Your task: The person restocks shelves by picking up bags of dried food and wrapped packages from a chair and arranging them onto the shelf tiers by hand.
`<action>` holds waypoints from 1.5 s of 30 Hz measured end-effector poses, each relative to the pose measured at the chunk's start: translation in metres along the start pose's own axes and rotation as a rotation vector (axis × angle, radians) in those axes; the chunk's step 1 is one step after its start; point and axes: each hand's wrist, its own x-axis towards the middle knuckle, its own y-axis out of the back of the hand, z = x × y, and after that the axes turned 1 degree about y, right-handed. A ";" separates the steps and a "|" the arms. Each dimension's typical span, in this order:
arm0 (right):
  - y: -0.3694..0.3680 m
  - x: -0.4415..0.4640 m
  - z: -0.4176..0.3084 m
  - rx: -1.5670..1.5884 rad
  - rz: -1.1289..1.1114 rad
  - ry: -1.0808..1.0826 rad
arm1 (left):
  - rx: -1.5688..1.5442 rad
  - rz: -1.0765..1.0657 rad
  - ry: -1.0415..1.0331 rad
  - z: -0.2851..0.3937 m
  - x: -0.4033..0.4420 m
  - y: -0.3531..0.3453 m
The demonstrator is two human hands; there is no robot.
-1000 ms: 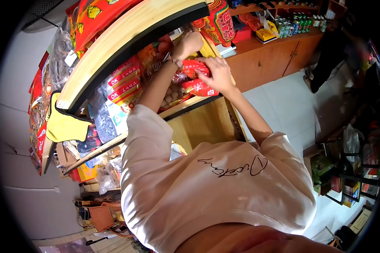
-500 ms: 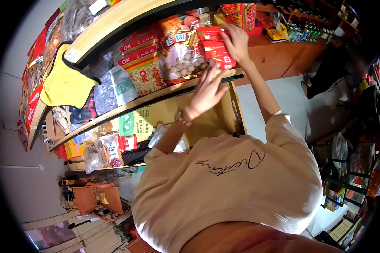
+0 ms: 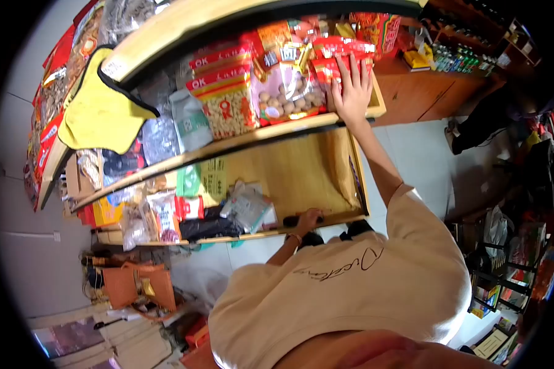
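Note:
My right hand (image 3: pixel 353 95) lies with fingers stretched out over the red packets (image 3: pixel 327 69) at the right end of the upper wooden shelf. Left of them stands a clear-fronted bag of round brown dried fruit (image 3: pixel 289 98). Beside it is a red and yellow OK bag of pale nuts (image 3: pixel 224 107). Lower down, my left hand (image 3: pixel 311 219) is curled at the front edge of the open wooden drawer (image 3: pixel 277 163); its fingers are partly hidden. A small black thing (image 3: pixel 291 221) sits just left of this hand.
Several packages, including a clear plastic packet (image 3: pixel 247 208) and a black bag (image 3: pixel 210 225), lie in the drawer's left part. A yellow cloth (image 3: pixel 101 111) hangs from the upper frame. A person's dark-clothed leg (image 3: pixel 480 129) is at right. Woven chairs (image 3: pixel 138 286) stand lower left.
My left hand has left the red packets and moved down to the drawer's front edge. My right hand now lies flatter and lower on the packets. More of the drawer shows.

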 end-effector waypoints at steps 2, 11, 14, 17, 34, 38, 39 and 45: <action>0.003 -0.001 0.003 0.009 -0.037 0.009 | 0.097 0.062 0.158 -0.090 -0.041 0.008; 0.024 -0.060 0.046 0.163 -0.236 0.238 | -0.300 0.757 0.909 -0.099 -0.213 -0.029; 0.036 -0.121 0.058 0.340 -0.377 0.238 | -0.258 0.755 0.772 -0.115 -0.204 -0.096; 0.070 -0.215 0.059 0.420 -0.769 0.278 | -1.053 0.807 0.700 -0.062 -0.154 -0.171; 0.082 -0.521 0.084 0.014 -1.665 0.570 | -1.109 1.285 0.380 -0.064 -0.336 -0.248; 0.105 -0.510 -0.014 0.036 -1.759 0.393 | -1.486 1.662 0.584 -0.119 -0.470 -0.310; 0.122 -0.511 -0.042 0.042 -1.788 0.337 | -1.787 1.560 0.497 -0.146 -0.508 -0.331; 0.184 -0.552 -0.149 0.351 -1.869 0.680 | -1.326 1.514 0.737 -0.167 -0.605 -0.415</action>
